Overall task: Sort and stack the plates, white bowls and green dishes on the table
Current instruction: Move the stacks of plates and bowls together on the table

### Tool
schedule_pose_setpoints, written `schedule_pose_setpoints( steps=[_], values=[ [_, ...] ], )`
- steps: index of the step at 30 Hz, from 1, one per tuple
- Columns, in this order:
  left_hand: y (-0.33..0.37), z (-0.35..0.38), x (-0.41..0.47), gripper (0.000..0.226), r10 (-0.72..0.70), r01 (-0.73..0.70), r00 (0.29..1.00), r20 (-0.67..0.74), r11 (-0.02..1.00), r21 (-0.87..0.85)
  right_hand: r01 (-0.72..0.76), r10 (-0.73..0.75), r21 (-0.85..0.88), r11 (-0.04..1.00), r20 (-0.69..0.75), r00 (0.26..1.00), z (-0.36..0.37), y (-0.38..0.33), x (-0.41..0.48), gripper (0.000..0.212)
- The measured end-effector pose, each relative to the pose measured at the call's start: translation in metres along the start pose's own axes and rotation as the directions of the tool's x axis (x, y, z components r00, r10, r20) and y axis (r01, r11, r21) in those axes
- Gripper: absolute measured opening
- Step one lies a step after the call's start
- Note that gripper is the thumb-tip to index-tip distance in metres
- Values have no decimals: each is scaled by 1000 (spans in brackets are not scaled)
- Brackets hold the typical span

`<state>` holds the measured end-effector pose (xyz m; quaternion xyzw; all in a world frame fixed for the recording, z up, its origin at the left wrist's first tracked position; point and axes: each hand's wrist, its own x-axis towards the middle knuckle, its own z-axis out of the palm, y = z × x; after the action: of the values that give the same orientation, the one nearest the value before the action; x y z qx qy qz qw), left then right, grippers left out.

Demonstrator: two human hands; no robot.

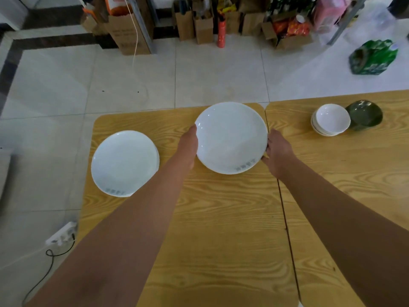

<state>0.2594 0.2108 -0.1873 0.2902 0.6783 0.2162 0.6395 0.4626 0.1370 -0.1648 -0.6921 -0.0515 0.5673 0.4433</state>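
- Head view: the left hand clasps the left rim of the held plate and the right hand clasps its right rim. The thumbs lie on the edge and the fingers are tucked out of sight underneath.
- The held plate sits over the far middle of the wooden surface, its far rim reaching the surface's edge. I cannot tell whether it is lifted or resting.
- The second plate lies at the left end of the surface, well apart from the held one, partly covered by the left forearm and close to the left edge.
- The white bowls are nested in a stack at the far right, with the green dish touching or just beside them.
- Risk: the glaze looks smooth and glossy, so a rim-only grip could slip, and the tiled floor lies just beyond.
- Risk: carrying it left, the forearm could nudge the second plate off its near-edge perch.
- Risk: setting it down off-centre could leave the pair rocking or chip a rim.
- Looks: the held plate is round, shallow and plain white, with small grey printing near its near rim. It seems rigid and brittle.
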Motion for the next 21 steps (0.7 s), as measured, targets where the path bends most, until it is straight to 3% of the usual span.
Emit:
schedule_pose_setpoints(
  steps=[6, 10, 13, 16, 18, 20, 21],
  values=[
    [0, -4, 3, 49, -4, 4, 999, 39, 1000, -6, 8, -7, 17, 1000, -16, 1000, 4, 2, -1, 14],
    [0, -11, -2, 44, 1, -2, 998, 55, 1000, 21, 9, -13, -60, 998, -71, 997, 7, 1, -6, 20],
    [9, -29, -13, 34, 46, -46, 999, -3, 990, 137, 170, -217, -228, 959, -200, 955, 23, 3, -24, 29],
    [16, -74, -22, 52, 98, -84, 994, -57, 975, 204, 383, -440, -276, 882, -187, 878, 69, 18, -49, 43],
    [16, -108, -24, 55, 116, -96, 988, -99, 978, 184, 378, -400, -197, 905, -88, 912, 112, 36, -68, 38],
    [11, -144, -27, 55, 88, -62, 979, -183, 988, 140, 284, -287, -173, 943, 5, 958, 152, 60, -77, 22],
    [6, -162, -29, 54, 114, -84, 969, -218, 986, 146, 218, -218, -171, 961, 21, 976, 169, 71, -81, 25]
  ],
)
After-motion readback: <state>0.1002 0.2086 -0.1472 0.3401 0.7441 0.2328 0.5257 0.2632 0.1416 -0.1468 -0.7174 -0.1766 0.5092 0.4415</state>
